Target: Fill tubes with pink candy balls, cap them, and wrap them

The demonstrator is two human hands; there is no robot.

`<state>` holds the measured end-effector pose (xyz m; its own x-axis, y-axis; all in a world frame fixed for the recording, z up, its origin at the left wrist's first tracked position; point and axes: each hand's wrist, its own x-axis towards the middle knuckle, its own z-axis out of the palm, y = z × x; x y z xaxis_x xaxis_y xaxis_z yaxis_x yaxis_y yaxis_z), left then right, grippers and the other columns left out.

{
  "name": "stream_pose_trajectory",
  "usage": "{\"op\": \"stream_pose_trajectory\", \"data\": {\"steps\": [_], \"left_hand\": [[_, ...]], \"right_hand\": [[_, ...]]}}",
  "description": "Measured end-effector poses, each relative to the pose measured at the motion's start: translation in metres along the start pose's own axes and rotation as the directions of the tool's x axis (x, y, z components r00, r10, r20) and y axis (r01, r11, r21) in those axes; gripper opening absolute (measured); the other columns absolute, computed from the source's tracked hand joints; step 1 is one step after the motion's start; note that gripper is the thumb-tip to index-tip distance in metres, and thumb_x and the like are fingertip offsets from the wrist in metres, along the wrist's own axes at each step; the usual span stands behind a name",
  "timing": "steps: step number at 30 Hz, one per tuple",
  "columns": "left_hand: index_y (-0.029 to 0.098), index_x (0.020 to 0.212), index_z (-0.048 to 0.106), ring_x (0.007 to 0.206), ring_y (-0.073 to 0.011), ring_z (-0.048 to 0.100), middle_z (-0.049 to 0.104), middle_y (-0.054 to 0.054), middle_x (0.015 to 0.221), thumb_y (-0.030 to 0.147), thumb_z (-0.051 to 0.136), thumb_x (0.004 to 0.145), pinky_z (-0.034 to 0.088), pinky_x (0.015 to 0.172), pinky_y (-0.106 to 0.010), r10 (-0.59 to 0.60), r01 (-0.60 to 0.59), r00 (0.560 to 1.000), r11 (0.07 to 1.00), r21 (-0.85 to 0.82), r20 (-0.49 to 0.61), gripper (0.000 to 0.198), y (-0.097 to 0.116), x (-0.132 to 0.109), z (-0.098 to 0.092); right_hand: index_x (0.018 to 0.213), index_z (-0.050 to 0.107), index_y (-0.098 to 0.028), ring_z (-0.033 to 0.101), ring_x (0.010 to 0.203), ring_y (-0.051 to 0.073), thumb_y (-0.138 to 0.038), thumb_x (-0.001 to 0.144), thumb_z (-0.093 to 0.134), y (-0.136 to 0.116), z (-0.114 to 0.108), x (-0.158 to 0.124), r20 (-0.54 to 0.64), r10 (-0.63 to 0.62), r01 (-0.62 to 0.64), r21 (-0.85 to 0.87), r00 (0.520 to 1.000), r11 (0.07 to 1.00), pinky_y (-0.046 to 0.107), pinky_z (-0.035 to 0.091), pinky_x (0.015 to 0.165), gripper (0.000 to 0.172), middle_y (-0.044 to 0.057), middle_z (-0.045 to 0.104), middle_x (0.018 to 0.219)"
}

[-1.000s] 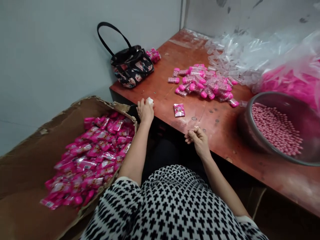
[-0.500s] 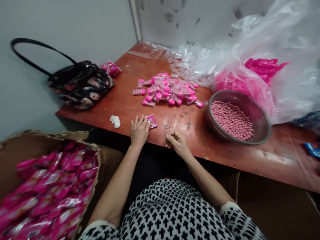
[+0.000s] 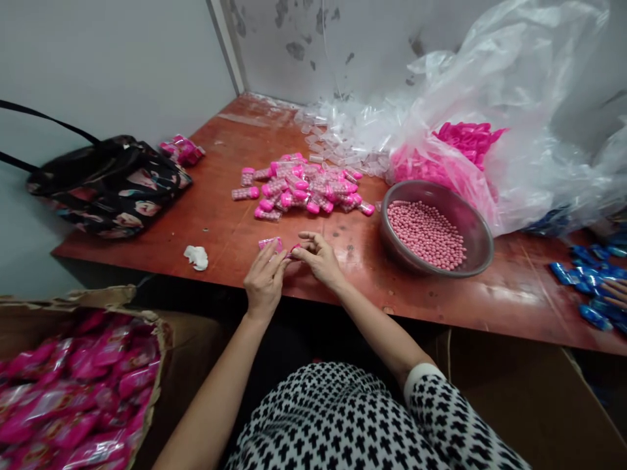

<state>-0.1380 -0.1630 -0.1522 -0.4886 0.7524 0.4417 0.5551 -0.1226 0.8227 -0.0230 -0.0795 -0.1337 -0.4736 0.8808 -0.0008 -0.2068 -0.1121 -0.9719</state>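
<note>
A small glossy pink packet [image 3: 271,244] shows beyond the fingers of my left hand [image 3: 264,284], which are closed on it near the table's front edge. My right hand [image 3: 321,262] meets the left at the fingertips, with thumb and forefinger pinching a bit of pink. That bit looks like the packet's edge, though the fingers hide most of it. Just behind both hands lies a pile of small clear tubes with pink caps [image 3: 298,186], filled with pink beads.
At right a grey bowl [image 3: 482,258] holds pink beads [image 3: 426,235]. Behind it are clear empty tubes [image 3: 343,140] and a plastic bag of pink pieces [image 3: 441,160]. Left are a handbag [image 3: 132,189], white scrap [image 3: 196,257] and a carton of pink packets [image 3: 73,391]. Another person's hand [image 3: 616,292] touches blue packets.
My right hand has come over to the left hand, and both now pinch at the packet. My left hand has gone from resting spread on it to gripping. The view has shifted right.
</note>
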Motion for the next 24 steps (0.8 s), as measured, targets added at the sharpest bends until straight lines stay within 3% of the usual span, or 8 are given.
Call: {"op": "stream_pose_trajectory", "data": {"steps": [2, 5, 8, 11, 13, 17, 20, 24], "left_hand": [[0.025, 0.108, 0.067, 0.113, -0.0254, 0.057, 0.063, -0.007, 0.120, 0.035, 0.069, 0.073, 0.041, 0.103, -0.041, -0.201, 0.198, 0.980, 0.965, -0.170, -0.002, 0.037, 0.011, -0.003, 0.003], [0.018, 0.097, 0.070, 0.090, -0.0247, 0.066, 0.070, -0.007, 0.095, 0.043, 0.075, 0.062, 0.053, 0.085, -0.040, -0.509, 0.527, 0.844, 0.730, -0.436, 0.167, 0.043, 0.018, -0.002, 0.007], [0.011, 0.072, 0.071, 0.071, -0.0198, 0.067, 0.068, -0.005, 0.073, 0.043, 0.080, 0.053, 0.057, 0.072, -0.034, -0.581, 0.685, 0.723, 0.536, -0.494, 0.372, 0.039, 0.018, 0.001, 0.010], [0.010, 0.069, 0.071, 0.065, -0.0152, 0.065, 0.067, -0.004, 0.068, 0.037, 0.083, 0.048, 0.058, 0.067, -0.028, -0.631, 0.722, 0.675, 0.456, -0.521, 0.383, 0.036, 0.018, 0.002, 0.011], [0.010, 0.068, 0.071, 0.063, -0.0136, 0.064, 0.067, -0.004, 0.068, 0.034, 0.084, 0.046, 0.057, 0.065, -0.026, -0.668, 0.727, 0.649, 0.406, -0.554, 0.363, 0.035, 0.020, 0.000, 0.011], [0.009, 0.066, 0.070, 0.062, -0.0132, 0.064, 0.067, -0.004, 0.066, 0.030, 0.085, 0.045, 0.056, 0.060, -0.023, -0.705, 0.734, 0.609, 0.327, -0.595, 0.364, 0.033, 0.025, -0.007, 0.008], [0.009, 0.061, 0.067, 0.059, -0.0124, 0.064, 0.067, -0.004, 0.065, 0.026, 0.085, 0.044, 0.055, 0.057, -0.022, -0.728, 0.730, 0.585, 0.279, -0.624, 0.358, 0.030, 0.027, -0.011, 0.004], [0.010, 0.060, 0.064, 0.055, -0.0108, 0.062, 0.065, -0.002, 0.062, 0.024, 0.084, 0.048, 0.054, 0.052, -0.021, -0.753, 0.716, 0.558, 0.226, -0.661, 0.348, 0.027, 0.026, -0.014, 0.001]], "right_hand": [[0.101, 0.050, -0.021, 0.056, 0.061, 0.009, -0.032, 0.067, 0.067, -0.003, -0.002, 0.002, 0.031, 0.014, -0.013, -0.005, 0.999, 1.000, 0.022, 0.047, 0.062, 0.040, -0.007, 0.055, 0.067], [0.100, 0.052, -0.021, 0.055, 0.060, 0.009, -0.031, 0.069, 0.066, -0.008, -0.009, 0.001, 0.080, 0.004, 0.007, -0.133, 0.997, 0.991, 0.022, 0.045, 0.059, 0.035, -0.006, 0.057, 0.069], [0.097, 0.056, -0.019, 0.058, 0.068, 0.012, -0.032, 0.073, 0.063, -0.012, -0.024, 0.011, 0.147, -0.026, 0.076, -0.347, 0.989, 0.935, 0.025, 0.047, 0.064, 0.028, -0.002, 0.060, 0.075], [0.100, 0.057, -0.017, 0.058, 0.092, 0.017, -0.031, 0.083, 0.048, -0.020, -0.052, 0.041, -0.026, -0.220, 0.154, -0.631, 0.975, 0.761, 0.031, 0.045, 0.086, 0.024, 0.007, 0.063, 0.100], [0.110, 0.053, -0.015, 0.050, 0.114, 0.021, -0.024, 0.086, 0.039, -0.023, -0.076, 0.069, -0.241, -0.348, 0.000, -0.821, 0.906, 0.570, 0.037, 0.035, 0.100, 0.030, 0.013, 0.055, 0.122], [0.120, 0.046, -0.004, 0.033, 0.130, 0.031, -0.020, 0.084, 0.038, -0.020, -0.114, 0.108, -0.446, -0.283, -0.364, -0.882, 0.849, 0.299, 0.049, 0.024, 0.106, 0.040, 0.025, 0.042, 0.135], [0.116, 0.049, -0.003, 0.035, 0.129, 0.030, -0.012, 0.081, 0.036, -0.011, -0.127, 0.103, -0.362, -0.238, -0.305, -0.920, 0.901, 0.244, 0.049, 0.024, 0.106, 0.038, 0.024, 0.048, 0.128], [0.112, 0.055, -0.012, 0.035, 0.133, 0.024, 0.000, 0.074, 0.032, -0.003, -0.132, 0.059, -0.040, -0.157, 0.008, -0.956, 0.987, 0.294, 0.050, 0.021, 0.109, 0.046, 0.014, 0.057, 0.123]]}}
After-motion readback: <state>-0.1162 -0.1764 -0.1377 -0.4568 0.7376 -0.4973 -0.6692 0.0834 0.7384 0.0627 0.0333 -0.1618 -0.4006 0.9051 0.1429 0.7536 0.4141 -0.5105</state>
